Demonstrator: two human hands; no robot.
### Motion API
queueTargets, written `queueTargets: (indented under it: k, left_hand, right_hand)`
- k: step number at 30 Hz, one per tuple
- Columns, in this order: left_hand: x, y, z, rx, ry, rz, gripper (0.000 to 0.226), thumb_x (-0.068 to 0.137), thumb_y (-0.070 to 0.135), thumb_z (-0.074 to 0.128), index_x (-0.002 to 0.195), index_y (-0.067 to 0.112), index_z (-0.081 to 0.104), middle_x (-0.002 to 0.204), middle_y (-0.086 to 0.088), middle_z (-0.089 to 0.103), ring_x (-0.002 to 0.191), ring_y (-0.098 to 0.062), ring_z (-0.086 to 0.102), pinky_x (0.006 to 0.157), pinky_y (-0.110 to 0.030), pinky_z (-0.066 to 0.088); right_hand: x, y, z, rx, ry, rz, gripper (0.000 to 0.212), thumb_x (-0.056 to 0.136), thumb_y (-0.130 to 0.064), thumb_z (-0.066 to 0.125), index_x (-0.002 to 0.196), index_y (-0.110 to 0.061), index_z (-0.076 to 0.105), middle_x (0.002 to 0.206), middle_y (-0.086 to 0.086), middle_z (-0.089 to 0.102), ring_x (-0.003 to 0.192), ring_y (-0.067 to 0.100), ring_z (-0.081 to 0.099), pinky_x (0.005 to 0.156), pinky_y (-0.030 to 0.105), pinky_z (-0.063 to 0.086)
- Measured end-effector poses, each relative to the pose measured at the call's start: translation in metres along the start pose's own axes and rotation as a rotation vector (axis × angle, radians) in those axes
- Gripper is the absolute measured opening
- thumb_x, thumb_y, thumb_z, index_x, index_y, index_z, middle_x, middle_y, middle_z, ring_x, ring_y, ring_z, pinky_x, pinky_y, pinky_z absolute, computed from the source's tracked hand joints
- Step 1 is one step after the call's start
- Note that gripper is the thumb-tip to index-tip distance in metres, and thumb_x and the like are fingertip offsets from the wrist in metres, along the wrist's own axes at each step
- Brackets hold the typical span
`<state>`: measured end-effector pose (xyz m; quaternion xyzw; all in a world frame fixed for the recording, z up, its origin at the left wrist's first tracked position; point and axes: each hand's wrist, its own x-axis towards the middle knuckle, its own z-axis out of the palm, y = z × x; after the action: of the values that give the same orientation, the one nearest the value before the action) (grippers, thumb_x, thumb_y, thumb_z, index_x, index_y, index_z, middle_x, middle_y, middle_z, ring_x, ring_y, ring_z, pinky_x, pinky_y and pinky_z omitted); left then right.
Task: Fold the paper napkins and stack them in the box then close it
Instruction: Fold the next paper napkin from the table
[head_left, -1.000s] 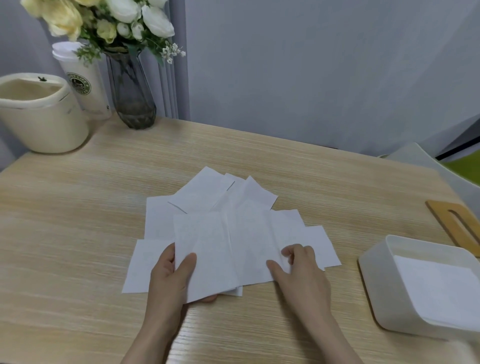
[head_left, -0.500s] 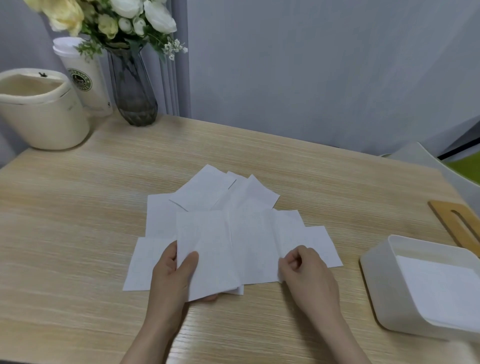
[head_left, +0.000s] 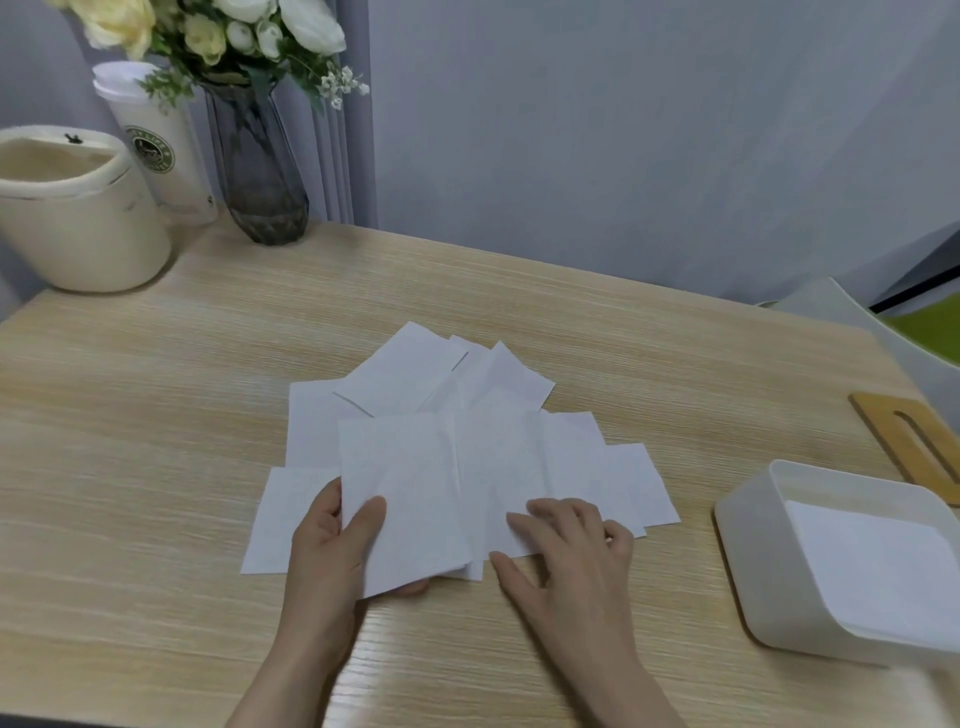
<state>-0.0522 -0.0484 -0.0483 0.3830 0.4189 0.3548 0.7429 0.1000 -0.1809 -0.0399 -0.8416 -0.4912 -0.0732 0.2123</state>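
**K:** Grip check: left hand (head_left: 332, 540) pinches the near-left corner of the top napkin (head_left: 410, 499), thumb on top, fingers tucked under the sheet. Right hand (head_left: 569, 551) isn't holding anything, fingers spread flat and pressing the sheet's right half near its lower edge.

**R:** Where's the rest of the paper?

**K:** Fanned loose on the tabletop (head_left: 156, 405) under and behind that sheet, overlapping pile of napkins (head_left: 431, 374). The white box (head_left: 748, 561) is well apart at the right edge, open, with what looks like at least 1 folded napkin (head_left: 867, 561) already lying inside. Wooden lid (head_left: 914, 441) lies just behind the box, off it.

**R:** Risks?

**K:** Main 1, in my view: the sheet is thin and limp, held by only 1 corner. Lift fast and it sags or drags the napkin underneath with it, since they overlap directly. Can't tell whether the pinch has caught 1 layer or 2.

**R:** Fold quality?

**K:** Likely issue is skew. Pile below is uneven, so creasing on top of it gives a soft, crooked crease. Edges won't line up and the stack in the box goes lopsided. If the right hand slides while pressing, the sheet wrinkles or could tear.

**R:** Box side?

**K:** It sits close to the tabletop edge, partly out of view. A sleeve or wrist bump on the carry could nudge it. A lopsided stack may also keep the lid from seating.
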Motion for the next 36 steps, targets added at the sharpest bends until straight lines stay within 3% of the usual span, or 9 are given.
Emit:
queueTargets:
  k: [10,15,21,25,28,29,32,36]
  left_hand:
    - [0.000,0.001,0.000,-0.004,-0.020,-0.006,0.024,0.092,0.009,0.060,0.115,0.017,0.063,0.102,-0.006,0.073,0.082,-0.033,0.073,0.053,-0.052,0.056]
    - [-0.001,0.002,0.001,-0.018,-0.031,-0.008,0.022,0.093,0.007,0.058,0.113,0.016,0.064,0.099,-0.007,0.073,0.080,-0.034,0.073,0.051,-0.051,0.056]
    - [-0.002,0.002,0.002,-0.023,-0.038,0.012,0.020,0.095,0.004,0.056,0.109,0.015,0.065,0.097,-0.009,0.072,0.073,-0.033,0.072,0.049,-0.057,0.055]
    - [-0.001,0.001,0.001,-0.006,-0.032,0.006,0.023,0.094,0.006,0.057,0.114,0.015,0.063,0.099,-0.008,0.073,0.078,-0.036,0.072,0.050,-0.054,0.056]
    - [0.000,0.000,0.001,-0.001,-0.030,0.002,0.024,0.094,0.006,0.057,0.115,0.015,0.063,0.100,-0.008,0.073,0.078,-0.036,0.073,0.050,-0.052,0.055]
    - [0.000,0.000,0.001,-0.001,-0.031,0.002,0.024,0.094,0.006,0.057,0.115,0.015,0.063,0.099,-0.008,0.073,0.077,-0.036,0.073,0.051,-0.053,0.055]
    - [0.000,0.000,0.002,-0.002,-0.034,0.004,0.023,0.094,0.005,0.057,0.114,0.016,0.063,0.099,-0.008,0.073,0.076,-0.035,0.072,0.051,-0.055,0.055]
    - [0.000,0.000,0.002,0.004,-0.031,0.009,0.023,0.095,0.005,0.056,0.113,0.015,0.064,0.098,-0.009,0.073,0.075,-0.035,0.072,0.051,-0.056,0.055]
  right_hand:
    - [0.009,-0.008,0.003,0.002,0.020,0.023,0.013,0.071,-0.027,0.074,0.083,-0.028,0.067,0.090,-0.012,0.061,0.088,0.011,0.055,0.078,0.029,0.026]
    - [0.009,-0.008,-0.001,0.031,-0.010,0.048,0.032,0.068,-0.008,0.079,0.094,-0.023,0.068,0.089,-0.010,0.062,0.081,0.016,0.057,0.066,0.028,0.041]
    - [0.011,-0.001,-0.005,0.188,-0.018,0.134,0.054,0.073,0.010,0.061,0.119,-0.019,0.061,0.093,-0.010,0.060,0.087,0.015,0.057,0.069,0.030,0.047]
    - [0.009,0.000,-0.006,0.200,-0.038,0.165,0.043,0.075,0.000,0.066,0.113,-0.022,0.064,0.090,-0.012,0.058,0.089,0.013,0.055,0.066,0.028,0.045]
    - [0.012,-0.005,-0.009,0.219,0.018,0.231,0.011,0.084,-0.021,0.069,0.091,-0.028,0.065,0.080,-0.015,0.058,0.080,0.007,0.055,0.061,0.024,0.042]
    - [0.015,-0.006,-0.010,0.225,0.035,0.267,0.009,0.086,-0.029,0.066,0.080,-0.030,0.060,0.072,-0.014,0.056,0.072,0.006,0.052,0.057,0.023,0.039]
    - [0.020,-0.003,-0.012,0.299,0.068,0.393,0.040,0.089,-0.037,0.061,0.058,-0.023,0.038,0.051,-0.007,0.040,0.051,0.010,0.039,0.049,0.027,0.031]
    - [0.022,0.006,-0.022,0.626,0.150,0.558,0.026,0.089,-0.026,0.063,0.066,-0.020,0.054,0.047,-0.010,0.036,0.047,0.008,0.034,0.050,0.026,0.030]
